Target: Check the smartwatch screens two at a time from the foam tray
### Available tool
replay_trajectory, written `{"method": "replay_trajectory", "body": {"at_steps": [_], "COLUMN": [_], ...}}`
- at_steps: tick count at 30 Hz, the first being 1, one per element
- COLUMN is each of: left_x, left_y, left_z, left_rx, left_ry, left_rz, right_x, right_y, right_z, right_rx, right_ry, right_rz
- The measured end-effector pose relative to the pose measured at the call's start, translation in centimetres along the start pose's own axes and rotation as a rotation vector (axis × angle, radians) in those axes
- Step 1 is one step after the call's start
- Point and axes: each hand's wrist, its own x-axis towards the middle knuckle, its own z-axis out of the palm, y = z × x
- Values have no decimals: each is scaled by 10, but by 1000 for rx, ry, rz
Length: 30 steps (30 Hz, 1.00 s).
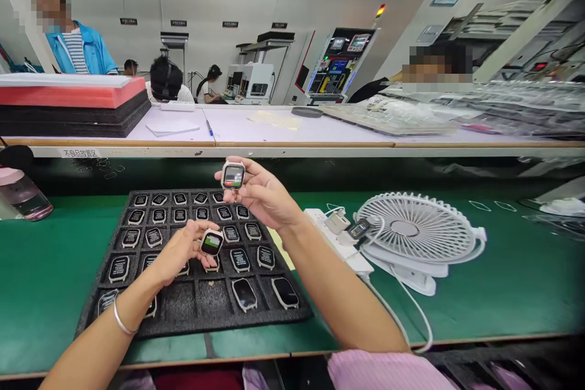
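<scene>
My right hand (262, 195) has its grip closed on a lit watch body (233, 175), held up at the fingertips above the far edge of the black foam tray (192, 311). My left hand (180, 253) pinches a second watch body (211, 243) with a green screen, low over the tray's middle rows. Most tray pockets hold dark-screened watch bodies, a few front ones sit bare; tray lies on the green surface (503, 292) left of a white fan (414, 234).
</scene>
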Motion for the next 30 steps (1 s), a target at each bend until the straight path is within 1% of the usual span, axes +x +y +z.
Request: {"method": "replay_trajectory", "body": {"at_steps": [2,5,9,14,24,30], "left_x": [0,1,1,-1,-2,-2], "left_y": [0,1,6,13,16,16], "left_z": [-1,0,2,5,7,6], "left_rx": [-19,-39,-69,-94,-101,10], "left_ry": [49,151,263,298,281,313], "left_rz": [37,85,140,189,180,170], "right_x": [-12,-23,-28,-29,-30,-33], "right_y": [17,40,58,63,70,69], "right_z": [0,-3,-6,-8,-11,-9], "right_rx": [39,102,127,124,92,113], "right_ry": [6,9,35,75,89,61], "right_rz": [37,76,121,157,166,175]}}
